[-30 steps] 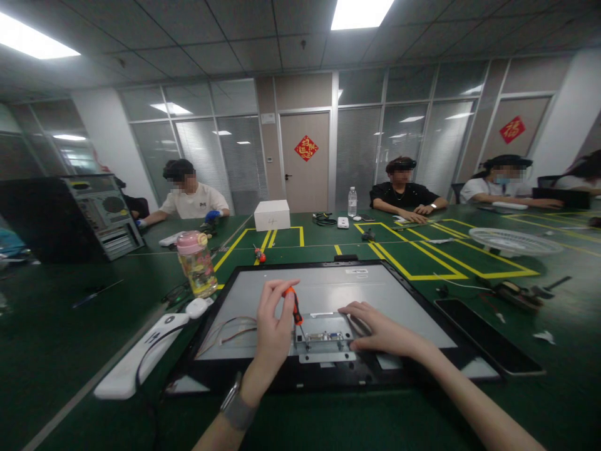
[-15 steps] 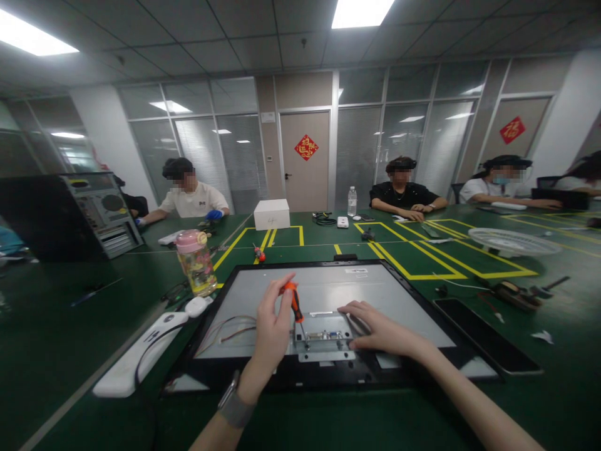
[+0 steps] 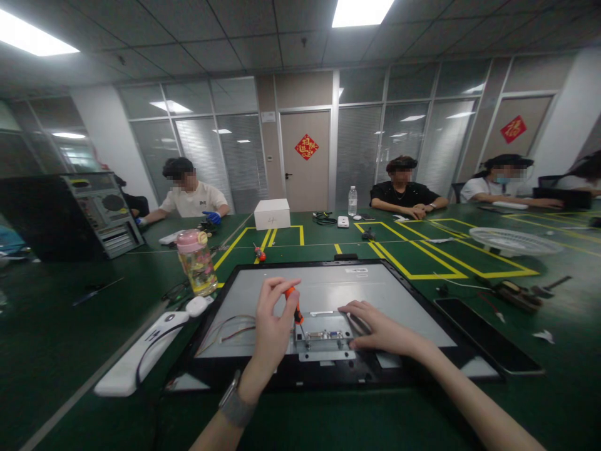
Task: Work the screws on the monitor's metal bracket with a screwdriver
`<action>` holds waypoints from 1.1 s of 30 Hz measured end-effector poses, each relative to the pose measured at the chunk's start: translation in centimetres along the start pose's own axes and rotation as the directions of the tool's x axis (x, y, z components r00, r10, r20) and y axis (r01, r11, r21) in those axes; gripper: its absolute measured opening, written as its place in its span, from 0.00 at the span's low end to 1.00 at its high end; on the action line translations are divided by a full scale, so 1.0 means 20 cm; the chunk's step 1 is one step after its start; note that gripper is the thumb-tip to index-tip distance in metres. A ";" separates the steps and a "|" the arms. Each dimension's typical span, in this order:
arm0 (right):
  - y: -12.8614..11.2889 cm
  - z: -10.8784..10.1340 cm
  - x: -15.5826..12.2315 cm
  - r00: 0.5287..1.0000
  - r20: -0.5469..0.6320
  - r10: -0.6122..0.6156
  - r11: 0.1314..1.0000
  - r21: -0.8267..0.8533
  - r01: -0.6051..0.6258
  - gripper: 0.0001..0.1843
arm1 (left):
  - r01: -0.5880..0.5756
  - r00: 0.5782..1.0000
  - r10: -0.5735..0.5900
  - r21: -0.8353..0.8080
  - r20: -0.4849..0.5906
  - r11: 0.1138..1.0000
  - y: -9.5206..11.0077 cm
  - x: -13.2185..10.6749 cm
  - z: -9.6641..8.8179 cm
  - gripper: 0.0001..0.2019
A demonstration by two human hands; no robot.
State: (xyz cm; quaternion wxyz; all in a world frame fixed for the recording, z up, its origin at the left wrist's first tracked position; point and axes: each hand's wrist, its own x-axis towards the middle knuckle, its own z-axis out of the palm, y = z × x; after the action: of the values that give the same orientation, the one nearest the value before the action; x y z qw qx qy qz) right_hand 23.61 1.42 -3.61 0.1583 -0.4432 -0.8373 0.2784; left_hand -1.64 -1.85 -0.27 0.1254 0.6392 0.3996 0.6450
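Observation:
An opened monitor [image 3: 399, 294] lies face down on the green table, its grey metal back showing. My left hand [image 3: 271, 331] is closed round an orange-handled screwdriver [image 3: 295, 310], whose tip stands on the small metal circuit-board cover [image 3: 323, 341] near the monitor's front edge. My right hand [image 3: 375, 326] rests flat on the right side of that cover, fingers stretched out. Thin coloured wires [image 3: 230, 329] run across the metal to the left of my left hand.
A white power strip [image 3: 136, 360] and a pink-lidded bottle [image 3: 196, 262] sit to the left, a computer case [image 3: 89, 216] behind them. A black panel [image 3: 488, 338] and tools [image 3: 516, 293] lie right. A white box [image 3: 272, 214], a fan grille [image 3: 514, 240] and several seated people are beyond.
My left-hand fingers have shifted on the screwdriver handle, which tilts slightly differently. The right hand and the monitor have stayed still.

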 end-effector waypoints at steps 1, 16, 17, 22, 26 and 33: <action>0.00 0.00 0.00 1.000 -0.001 -0.005 1.000 0.001 0.005 0.38 | -0.006 1.000 0.006 0.010 -0.003 1.000 0.00 0.00 0.00 0.09; -0.02 -0.01 0.00 1.000 0.007 0.011 1.000 -0.001 -0.011 0.38 | 0.027 0.997 -0.021 -0.072 0.073 0.997 0.00 -0.01 0.00 0.13; -0.01 -0.01 0.00 1.000 0.005 0.007 1.000 -0.002 -0.007 0.38 | 0.038 0.996 -0.032 -0.081 0.081 0.996 0.00 -0.01 0.00 0.14; 0.01 0.00 0.00 1.000 -0.005 -0.012 1.000 -0.006 0.012 0.38 | 0.024 0.998 -0.022 -0.029 0.053 0.999 -0.01 -0.01 0.00 0.10; 0.01 0.00 0.00 1.000 -0.006 -0.021 1.000 0.000 0.021 0.38 | 0.040 0.999 -0.039 0.041 -0.020 0.998 -0.02 0.00 0.00 0.10; 0.01 0.00 0.00 1.000 0.000 0.013 1.000 -0.019 -0.013 0.39 | 0.061 0.998 -0.060 -0.007 0.018 0.998 -0.02 0.00 0.01 0.12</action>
State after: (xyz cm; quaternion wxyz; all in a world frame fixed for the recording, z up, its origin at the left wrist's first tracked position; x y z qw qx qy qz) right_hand 23.60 1.53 -3.73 0.1525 -0.4500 -0.8370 0.2715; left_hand -1.56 -1.60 -0.58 0.1508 0.6319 0.4151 0.6369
